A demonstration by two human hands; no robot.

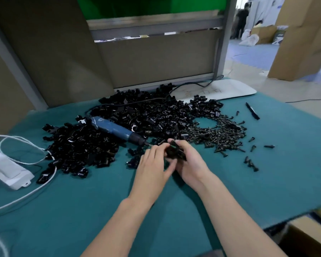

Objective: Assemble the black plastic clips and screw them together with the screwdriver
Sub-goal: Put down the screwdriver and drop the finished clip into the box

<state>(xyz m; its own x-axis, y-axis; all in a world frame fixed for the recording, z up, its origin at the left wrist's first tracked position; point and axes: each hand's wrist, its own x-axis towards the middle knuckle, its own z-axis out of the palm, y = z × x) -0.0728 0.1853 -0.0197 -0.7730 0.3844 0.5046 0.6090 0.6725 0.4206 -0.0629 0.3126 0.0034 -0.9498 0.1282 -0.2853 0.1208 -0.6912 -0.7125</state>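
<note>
Head view is showing both hands meeting low over the green table (82, 210), the left hand (152, 161) and right hand (190, 164) pinching one black plastic clip (174, 151) between curled fingers, apparently fitting its halves together. Next, I judge, they are needing a screw from the loose screw heap (220, 134) and the blue electric screwdriver (117, 129) lying against the clip pile (146, 114). No bin is holding parts; cardboard boxes (265, 35) behind are hiding their contents.

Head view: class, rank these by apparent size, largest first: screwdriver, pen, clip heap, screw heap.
1. Clip heap
2. Screw heap
3. Screwdriver
4. Pen
The Screwdriver looks about as long as the Screw heap, but much thinner.
</note>
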